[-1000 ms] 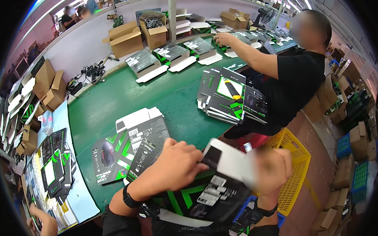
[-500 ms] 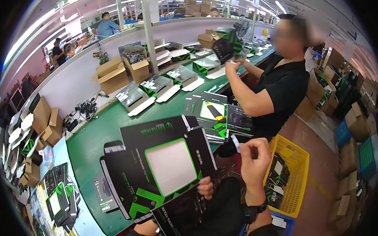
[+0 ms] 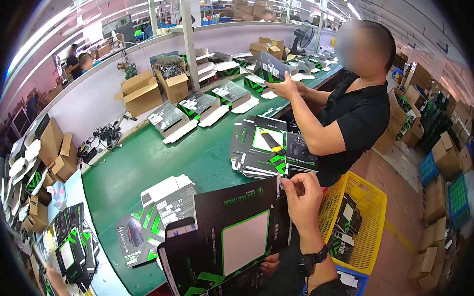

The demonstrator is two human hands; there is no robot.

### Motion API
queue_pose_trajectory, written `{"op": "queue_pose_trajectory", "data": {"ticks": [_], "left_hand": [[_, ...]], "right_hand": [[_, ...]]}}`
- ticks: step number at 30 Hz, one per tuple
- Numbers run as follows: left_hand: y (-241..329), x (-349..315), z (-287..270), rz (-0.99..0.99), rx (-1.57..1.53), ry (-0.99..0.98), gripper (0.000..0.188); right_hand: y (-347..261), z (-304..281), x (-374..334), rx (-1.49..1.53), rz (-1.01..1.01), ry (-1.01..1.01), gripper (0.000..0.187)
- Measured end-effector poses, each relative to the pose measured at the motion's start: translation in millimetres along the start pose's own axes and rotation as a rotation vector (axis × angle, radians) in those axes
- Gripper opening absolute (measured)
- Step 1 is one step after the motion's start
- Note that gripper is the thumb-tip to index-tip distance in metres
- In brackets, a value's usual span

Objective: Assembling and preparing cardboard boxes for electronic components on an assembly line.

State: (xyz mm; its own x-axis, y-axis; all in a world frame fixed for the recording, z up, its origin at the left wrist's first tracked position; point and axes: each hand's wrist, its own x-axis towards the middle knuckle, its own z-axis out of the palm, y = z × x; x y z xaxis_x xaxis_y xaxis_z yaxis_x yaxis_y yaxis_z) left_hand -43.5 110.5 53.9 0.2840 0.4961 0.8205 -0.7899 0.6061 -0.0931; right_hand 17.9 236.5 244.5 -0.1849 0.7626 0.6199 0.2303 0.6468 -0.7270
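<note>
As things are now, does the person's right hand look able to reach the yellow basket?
Probably yes: the yellow basket stands open beside the right forearm, with nothing visible between, though the right hand is busy at the edge of the black cardboard sheet.

A black fan [image 3: 302, 37] stands near an open cardboard box [image 3: 259, 49]. Black cables [image 3: 107, 137] lie tangled by the white wall [image 3: 89, 111].

Foremost carton [image 3: 209, 243] coloured black, patterned in angular green; pale window [image 3: 246, 241] edged in bright green. Table [image 3: 206, 154] surfaced in green. Basket [image 3: 372, 216] coloured yellow, patterned with holes.
</note>
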Motion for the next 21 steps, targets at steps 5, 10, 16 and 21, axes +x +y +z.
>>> {"op": "queue_pose_trajectory", "data": {"ticks": [5, 10, 16, 21], "left_hand": [[-4, -3, -3, 0.002, -0.023, -0.043, 0.016], [-2, -2, -13, -0.024, -0.026, -0.062, 0.016], [-2, -2, -19, -0.038, -0.046, -0.095, 0.016], [-5, -1, -20, -0.052, -0.059, -0.117, 0.016]], "right_hand": [[5, 1, 0, 0.022, -0.122, -0.051, 0.025], [-8, -3, 1, 0.046, -0.242, -0.057, 0.031], [-11, -7, 1, -0.027, -0.414, -0.050, 0.036], [-8, -14, 0, 0.004, -0.178, 0.010, 0.036]]}}
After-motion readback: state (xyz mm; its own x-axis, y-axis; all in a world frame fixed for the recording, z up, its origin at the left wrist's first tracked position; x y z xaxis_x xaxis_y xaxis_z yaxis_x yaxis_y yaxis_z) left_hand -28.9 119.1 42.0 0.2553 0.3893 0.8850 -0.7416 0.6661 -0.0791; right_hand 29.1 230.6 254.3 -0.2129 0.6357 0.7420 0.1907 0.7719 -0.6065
